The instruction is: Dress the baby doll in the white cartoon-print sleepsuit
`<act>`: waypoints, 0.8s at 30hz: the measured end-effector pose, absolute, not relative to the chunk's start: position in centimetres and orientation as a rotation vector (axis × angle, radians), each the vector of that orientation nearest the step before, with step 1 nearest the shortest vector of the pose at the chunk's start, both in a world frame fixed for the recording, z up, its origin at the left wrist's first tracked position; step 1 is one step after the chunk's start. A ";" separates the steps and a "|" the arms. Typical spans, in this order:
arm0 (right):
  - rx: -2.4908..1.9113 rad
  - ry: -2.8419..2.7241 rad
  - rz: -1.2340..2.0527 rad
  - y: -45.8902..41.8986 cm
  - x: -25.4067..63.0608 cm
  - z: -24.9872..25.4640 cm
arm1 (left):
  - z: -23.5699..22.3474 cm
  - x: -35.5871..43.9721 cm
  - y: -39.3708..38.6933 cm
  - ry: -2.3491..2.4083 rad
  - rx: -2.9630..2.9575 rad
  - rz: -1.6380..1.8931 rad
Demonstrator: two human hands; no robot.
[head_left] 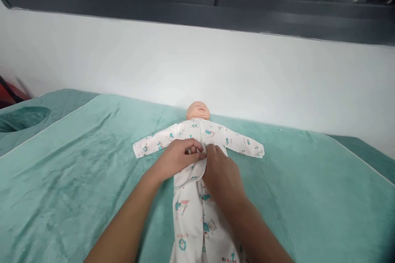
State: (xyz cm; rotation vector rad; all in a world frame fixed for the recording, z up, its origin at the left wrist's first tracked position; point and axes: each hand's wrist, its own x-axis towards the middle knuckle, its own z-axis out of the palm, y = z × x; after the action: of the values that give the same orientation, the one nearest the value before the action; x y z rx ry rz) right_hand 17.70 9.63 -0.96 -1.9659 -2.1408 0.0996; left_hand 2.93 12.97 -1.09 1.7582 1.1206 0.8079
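Note:
A baby doll (198, 111) lies on its back on a teal blanket (77, 164), head towards the wall. It wears a white romper (191, 218) printed with small animals, sleeves spread out to both sides. My left hand (177, 158) pinches the left edge of the romper's front opening at the doll's chest, fingers closed on the fabric. My right hand (220, 174) meets it from the right, fingers closed on the opposite edge. The two hands touch at the middle of the chest.
The blanket covers a wide bed or table set against a white wall (247, 70). A dark window frame (216, 4) runs above. A darker teal cushion (21, 117) and something red (9, 92) lie at the far left.

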 end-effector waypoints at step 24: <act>-1.094 -1.381 1.408 11.5 20.9 -1.2 | -1.1 3.9 12.7 0.934 1.304 0.899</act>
State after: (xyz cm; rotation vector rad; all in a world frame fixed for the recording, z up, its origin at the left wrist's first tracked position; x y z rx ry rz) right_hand 20.89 11.53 -1.19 -1.0937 -1.3812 1.4082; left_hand 3.93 12.73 -1.10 1.3037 0.9336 0.8991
